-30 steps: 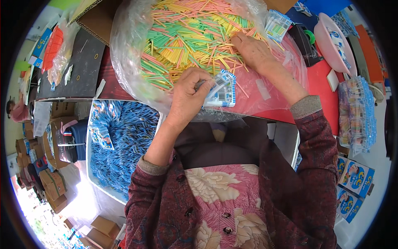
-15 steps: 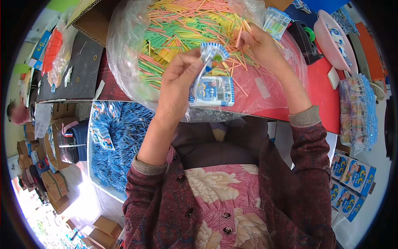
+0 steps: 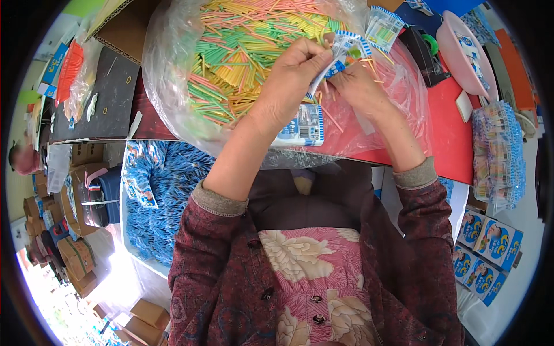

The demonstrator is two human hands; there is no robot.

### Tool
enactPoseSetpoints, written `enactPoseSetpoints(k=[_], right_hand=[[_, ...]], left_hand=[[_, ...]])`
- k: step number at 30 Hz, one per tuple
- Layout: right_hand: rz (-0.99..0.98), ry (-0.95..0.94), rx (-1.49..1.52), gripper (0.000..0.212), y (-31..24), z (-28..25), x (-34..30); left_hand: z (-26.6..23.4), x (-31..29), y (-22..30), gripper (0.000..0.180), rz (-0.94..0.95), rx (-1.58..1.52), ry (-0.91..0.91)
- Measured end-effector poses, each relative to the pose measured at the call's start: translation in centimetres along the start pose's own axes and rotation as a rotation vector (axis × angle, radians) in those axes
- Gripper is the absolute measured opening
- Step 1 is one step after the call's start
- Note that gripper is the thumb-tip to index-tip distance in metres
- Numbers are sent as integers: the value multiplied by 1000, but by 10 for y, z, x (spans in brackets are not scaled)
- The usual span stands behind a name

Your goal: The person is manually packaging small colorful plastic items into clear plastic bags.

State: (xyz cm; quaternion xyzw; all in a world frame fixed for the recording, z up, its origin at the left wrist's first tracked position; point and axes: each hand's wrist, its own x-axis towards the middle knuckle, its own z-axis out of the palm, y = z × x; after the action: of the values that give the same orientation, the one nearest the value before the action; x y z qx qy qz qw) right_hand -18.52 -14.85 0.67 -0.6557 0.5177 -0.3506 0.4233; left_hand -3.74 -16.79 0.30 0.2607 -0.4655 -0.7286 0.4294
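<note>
My left hand (image 3: 300, 66) pinches a small blue-and-white clear-windowed plastic packet (image 3: 348, 51) by its side, just above the heap. Close against the packet is my right hand (image 3: 360, 89), fingers curled in behind it; the packet hides the fingertips and whatever they hold. Thin pink, yellow and green sticks (image 3: 242, 63) lie heaped in a large open clear plastic bag (image 3: 164, 75). Below my hands, another blue-and-white packet (image 3: 309, 126) lies flat on the bag's near part. A few loose sticks (image 3: 332, 120) are scattered beside it.
A filled packet (image 3: 384, 29) lies behind my right hand. To the right stand a black tape dispenser (image 3: 424, 57) and a pink basin (image 3: 461, 57) holding packets. Bundled packets (image 3: 497, 155) hang at the right edge. An open cardboard box (image 3: 124, 32) is at upper left; a bin of blue wrappers (image 3: 167, 202) sits below.
My left hand has moved right and farther away with the packet. My right hand, earlier pinching sticks over the heap, has come down and closer, so the two hands meet at the packet.
</note>
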Motion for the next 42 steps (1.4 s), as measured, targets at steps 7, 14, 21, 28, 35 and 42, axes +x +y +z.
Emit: enactPoseSetpoints(k=[7, 14, 21, 28, 35, 42], right_hand=[[-59, 254, 523, 18, 22, 9, 11], [-8, 307, 779, 23, 22, 11, 4], [-198, 341, 1123, 21, -12, 32, 9], [-167, 388, 862, 14, -6, 45, 3], [-173, 270, 974, 15, 0, 29, -9], [72, 363, 117, 16, 27, -8, -15]], left_hand=[[-5, -6, -2, 12, 325, -352, 199], [8, -26, -12, 9, 172, -506, 293], [24, -16, -32, 22, 182, -804, 101], [24, -18, -21, 27, 195, -814, 142], [5, -24, -18, 28, 192, -763, 49], [-12, -52, 8, 54, 249, -477, 153]])
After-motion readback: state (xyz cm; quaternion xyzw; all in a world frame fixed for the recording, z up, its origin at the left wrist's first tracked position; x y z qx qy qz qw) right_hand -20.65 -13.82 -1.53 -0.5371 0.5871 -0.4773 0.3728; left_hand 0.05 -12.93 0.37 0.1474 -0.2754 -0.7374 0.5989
